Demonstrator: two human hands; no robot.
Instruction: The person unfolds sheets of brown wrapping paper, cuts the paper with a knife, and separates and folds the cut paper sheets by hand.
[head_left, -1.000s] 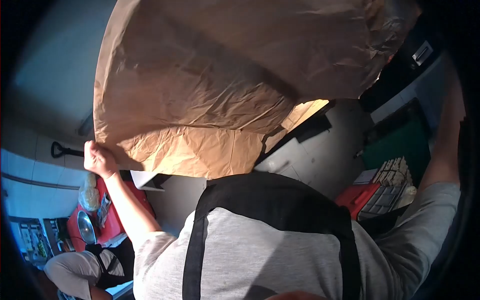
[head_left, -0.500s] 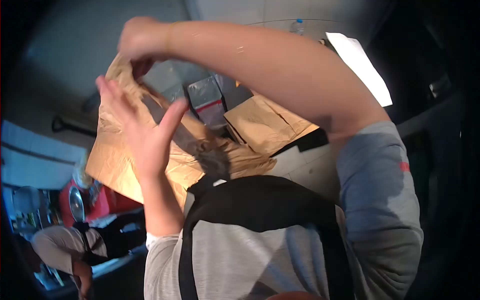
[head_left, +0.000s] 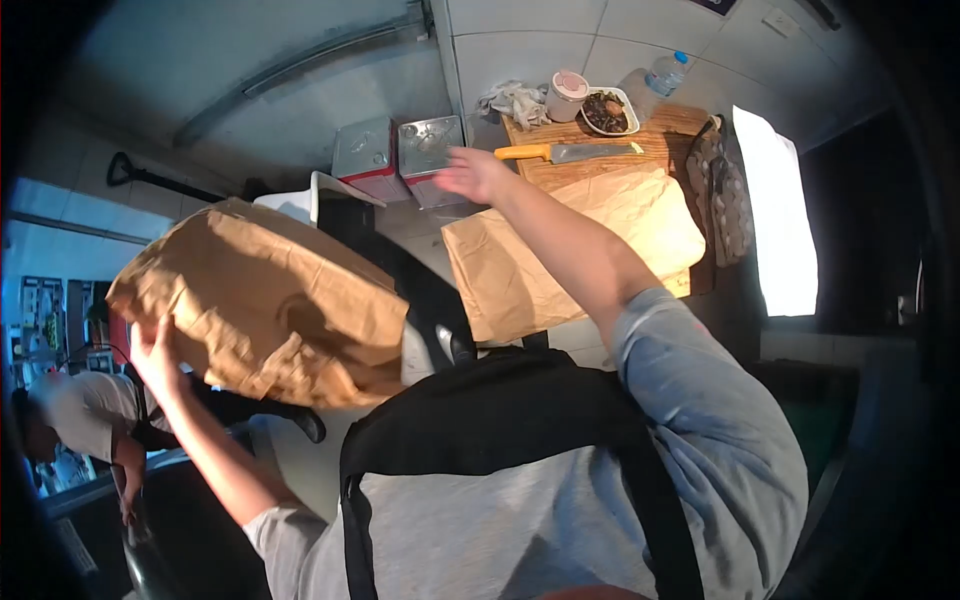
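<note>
A large, crumpled brown paper bag [head_left: 290,290] is spread out at my left, in front of my body, its lower edge wrinkled. My left hand [head_left: 158,360] is at the bag's lower left edge, with the thumb against the paper and the fingers partly hidden. Out in front, my right hand [head_left: 475,178] is empty with its fingers apart, near a yellow-handled knife [head_left: 570,152]. Below my right forearm lies a second piece of folded brown paper [head_left: 520,270], partly on a wooden board [head_left: 675,125].
On the board are a lidded cup [head_left: 567,95], a tray of dark food [head_left: 609,111] and a bottle [head_left: 665,75]. Two metal tins [head_left: 430,140] stand by the wall. A white sheet [head_left: 778,210] hangs at right. Another person [head_left: 90,410] bends at far left.
My right hand has let go of the brown paper bag and swung right. The bag has opened out and dropped lower left, and my left hand has moved to its edge. My view has shifted.
</note>
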